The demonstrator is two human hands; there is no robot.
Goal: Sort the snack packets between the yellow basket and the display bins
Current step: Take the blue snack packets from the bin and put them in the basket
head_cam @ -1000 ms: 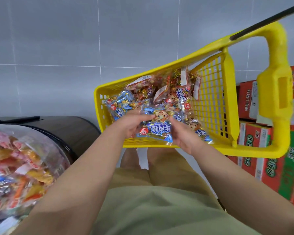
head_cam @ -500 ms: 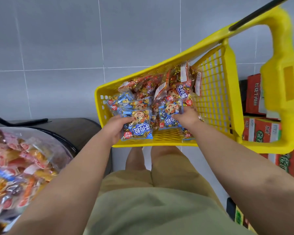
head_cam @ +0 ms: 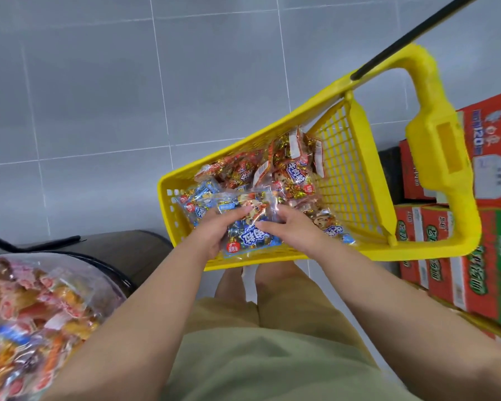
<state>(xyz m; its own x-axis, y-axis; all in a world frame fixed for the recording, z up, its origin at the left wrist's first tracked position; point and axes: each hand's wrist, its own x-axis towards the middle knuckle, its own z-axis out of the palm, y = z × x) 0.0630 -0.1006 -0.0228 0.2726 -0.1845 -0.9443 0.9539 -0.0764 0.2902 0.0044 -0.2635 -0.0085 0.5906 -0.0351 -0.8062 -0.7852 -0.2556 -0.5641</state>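
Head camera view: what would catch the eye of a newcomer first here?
The bright yellow basket in the middle, full of shiny snack packets, stands out first. At its near edge, the left hand and right hand hold one blue packet. Red and green cartons are stacked at the right, and a clear bin of snacks sits lower left.

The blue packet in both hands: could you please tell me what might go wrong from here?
The blue packet looks glossy; held by the left hand and right hand at the edge of the yellow basket, it may slip outside onto the floor. Lifting it could also drag neighbouring packets out.
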